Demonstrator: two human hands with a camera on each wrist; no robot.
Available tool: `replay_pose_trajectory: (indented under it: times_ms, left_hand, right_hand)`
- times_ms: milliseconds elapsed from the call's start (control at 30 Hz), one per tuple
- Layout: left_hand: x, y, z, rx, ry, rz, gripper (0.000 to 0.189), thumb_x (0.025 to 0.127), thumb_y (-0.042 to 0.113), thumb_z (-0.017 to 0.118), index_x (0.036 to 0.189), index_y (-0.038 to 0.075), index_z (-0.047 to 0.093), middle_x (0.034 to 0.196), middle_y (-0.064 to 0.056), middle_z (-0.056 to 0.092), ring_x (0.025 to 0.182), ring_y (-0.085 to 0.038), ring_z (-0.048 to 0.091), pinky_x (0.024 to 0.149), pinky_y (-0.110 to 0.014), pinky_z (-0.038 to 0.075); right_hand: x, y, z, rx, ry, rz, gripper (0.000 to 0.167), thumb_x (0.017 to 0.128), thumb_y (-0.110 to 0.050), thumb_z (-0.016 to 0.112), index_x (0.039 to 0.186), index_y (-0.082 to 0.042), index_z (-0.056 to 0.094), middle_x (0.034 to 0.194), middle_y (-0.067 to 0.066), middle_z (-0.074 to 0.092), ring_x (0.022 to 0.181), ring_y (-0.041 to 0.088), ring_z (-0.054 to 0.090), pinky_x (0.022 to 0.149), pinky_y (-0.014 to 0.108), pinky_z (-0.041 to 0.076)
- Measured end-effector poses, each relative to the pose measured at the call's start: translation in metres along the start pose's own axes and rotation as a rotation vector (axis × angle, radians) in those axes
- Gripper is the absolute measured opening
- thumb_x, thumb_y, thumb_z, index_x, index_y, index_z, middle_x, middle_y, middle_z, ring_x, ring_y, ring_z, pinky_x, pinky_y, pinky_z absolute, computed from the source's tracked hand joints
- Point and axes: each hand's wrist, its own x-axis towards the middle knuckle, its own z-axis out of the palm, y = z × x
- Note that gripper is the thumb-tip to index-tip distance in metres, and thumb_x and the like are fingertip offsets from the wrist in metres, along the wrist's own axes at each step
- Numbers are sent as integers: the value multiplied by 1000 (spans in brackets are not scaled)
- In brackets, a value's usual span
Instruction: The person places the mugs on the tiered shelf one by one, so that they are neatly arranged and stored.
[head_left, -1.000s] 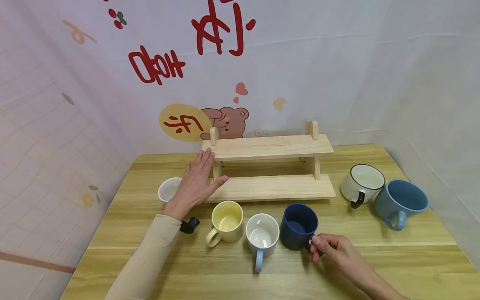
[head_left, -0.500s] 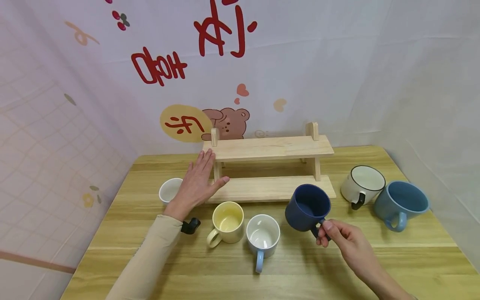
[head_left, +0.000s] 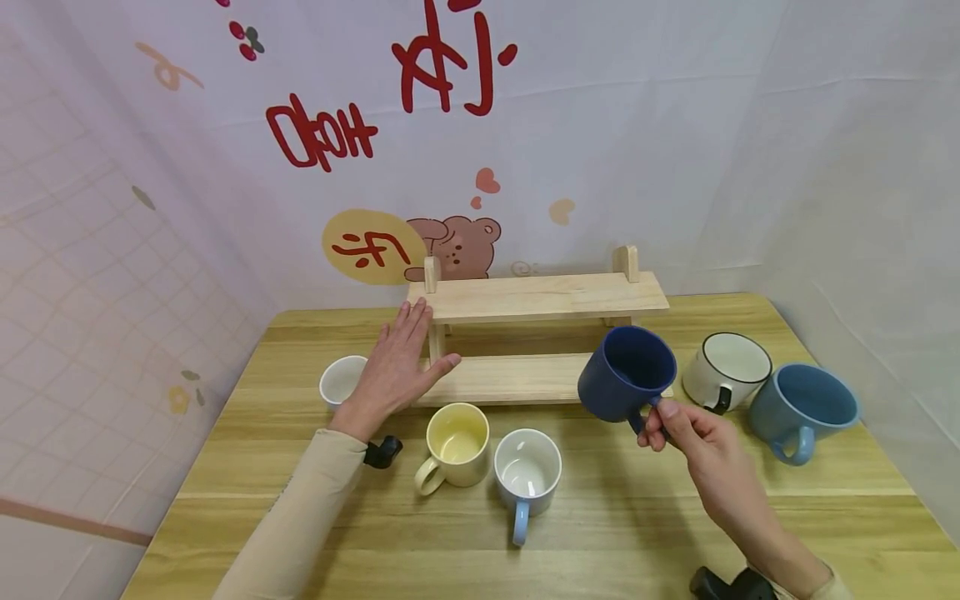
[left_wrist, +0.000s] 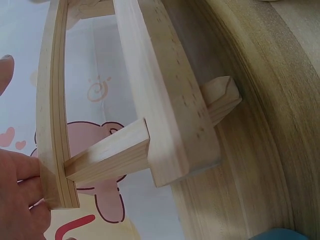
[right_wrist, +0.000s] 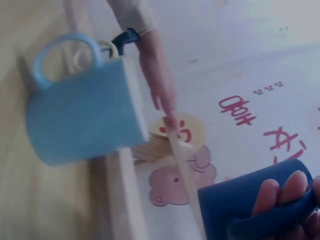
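My right hand [head_left: 712, 458] pinches the handle of a dark blue mug [head_left: 611, 390]. The mug is tilted, held off the table before the right end of a two-tier wooden shelf [head_left: 525, 298]. In the right wrist view, curled fingers [right_wrist: 292, 187] hold that handle. My left hand [head_left: 392, 375], fingers straight, rests against the left end of the upper board; the left wrist view shows its fingers [left_wrist: 30, 192] touching the board's edge. In front of the shelf stand a yellow mug [head_left: 457, 446] and a white mug [head_left: 528, 468] with a light blue handle.
At the right stand a white mug [head_left: 705, 379] with a black rim and a larger blue mug [head_left: 806, 408]. A white cup [head_left: 341, 379] is partly hidden behind my left hand. A printed cloth [head_left: 637, 150] hangs behind the wooden table [head_left: 420, 550].
My right hand has lifted the dark blue mug from the table and carried it up, forward and slightly right toward the shelf. My left hand stays at the shelf's left end.
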Motion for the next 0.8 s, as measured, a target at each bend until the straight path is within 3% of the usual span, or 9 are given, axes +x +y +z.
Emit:
replay_pose_trajectory:
  times_ms: [267, 533, 800]
  left_hand:
    - [-1, 1, -1, -4, -6, -7, 99, 88, 77, 37, 156, 8, 16, 163, -4, 7, 149, -23, -1, 118, -53, 8]
    - [-1, -1, 0, 7, -7, -5, 100, 87, 79, 34, 157, 9, 15, 163, -3, 6, 149, -23, -2, 119, -52, 9]
    - [-1, -1, 0, -1, -7, -8, 100, 87, 79, 34, 157, 9, 14, 163, -3, 6, 149, -22, -3, 119, -50, 8]
  right_hand:
    - [20, -16, -3, -57, -38, -58, 35, 106, -18, 39, 91, 10, 55, 88, 13, 61, 87, 22, 64, 86, 22, 51]
    - [41, -28, -3, -1, -109, -105, 36, 107, -21, 37, 99, 11, 51, 93, 14, 55, 92, 23, 58, 91, 21, 47]
    - [65, -34, -1, -19, -28, -116, 42, 105, -28, 41, 101, 12, 51, 91, 14, 55, 89, 22, 58, 91, 19, 47]
